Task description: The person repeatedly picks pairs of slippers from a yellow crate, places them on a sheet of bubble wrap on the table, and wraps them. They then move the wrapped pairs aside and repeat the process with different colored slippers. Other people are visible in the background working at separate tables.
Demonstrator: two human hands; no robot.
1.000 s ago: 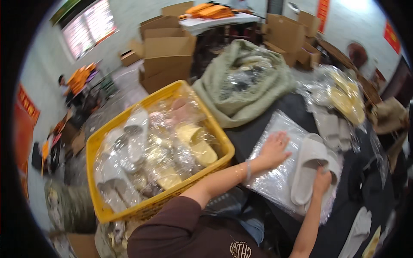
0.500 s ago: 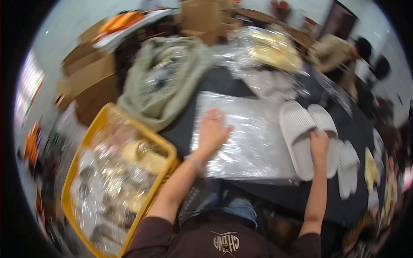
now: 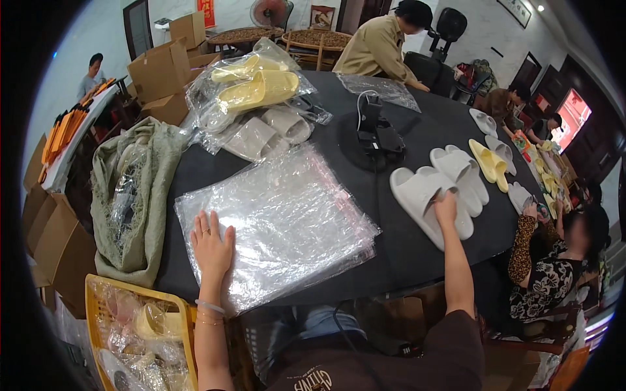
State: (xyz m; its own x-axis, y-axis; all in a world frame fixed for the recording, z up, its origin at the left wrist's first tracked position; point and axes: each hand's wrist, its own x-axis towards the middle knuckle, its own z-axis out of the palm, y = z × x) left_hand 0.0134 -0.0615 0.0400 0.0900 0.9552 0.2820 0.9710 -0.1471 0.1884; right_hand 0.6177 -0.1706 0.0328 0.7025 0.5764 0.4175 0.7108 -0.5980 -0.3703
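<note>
My left hand (image 3: pixel 212 246) lies flat, fingers stretched, on the left edge of a stack of clear plastic bags (image 3: pixel 293 225) on the black table. On the right, my right hand (image 3: pixel 446 207) grips a pair of light grey slide slippers (image 3: pixel 412 195) by the inner sides, fingers partly hidden by the straps. Just behind that pair sits another grey pair (image 3: pixel 450 163). Beyond the bags are bagged slippers, a yellow one (image 3: pixel 261 91) piled above grey ones (image 3: pixel 257 138).
A black device with a cable (image 3: pixel 373 127) stands mid-table. At left are a green woven sack (image 3: pixel 104 189) and a yellow crate (image 3: pixel 140 290) of bagged slippers. Yellow slippers (image 3: pixel 488 163) lie far right. Co-workers stand or sit around the table, one close at right (image 3: pixel 551 280).
The view has swung to the right. My left hand still rests on the bags, and my right hand still holds the grey slippers, which appear farther from the stack.
</note>
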